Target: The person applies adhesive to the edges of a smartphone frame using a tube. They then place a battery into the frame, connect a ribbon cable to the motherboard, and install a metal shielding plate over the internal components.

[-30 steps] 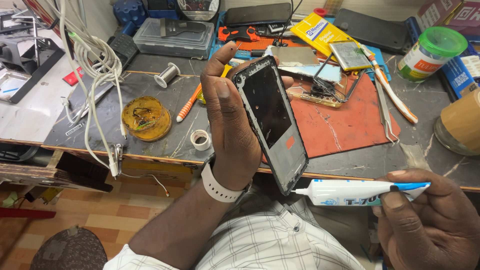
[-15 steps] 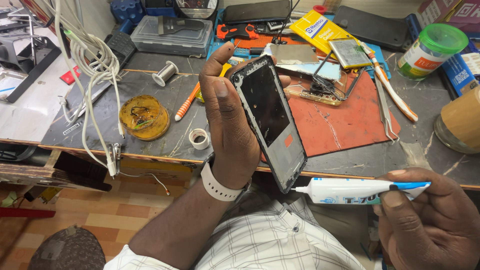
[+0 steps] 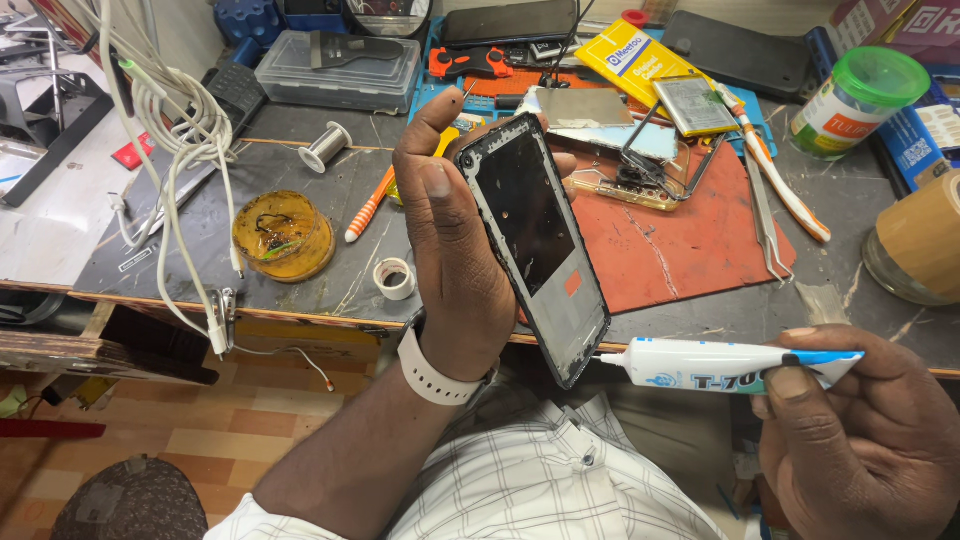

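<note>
Left hand [image 3: 455, 260] grips a bare phone frame [image 3: 535, 240], thumb on its left edge and fingers wrapped behind, above the near edge of the workbench [image 3: 300, 270]. The frame's long axis runs from far-left down to near-right. Right hand [image 3: 860, 440] pinches a white glue tube [image 3: 720, 364] — held level, nozzle pointing left, its tip just touching the frame's near-right corner — so the right hand lies right of the frame

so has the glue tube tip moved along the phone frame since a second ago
No. The glue tube nozzle sits at the phone frame's lower right edge as before, just below the bench's front edge, in the right hand; the left hand grips the frame.
</note>
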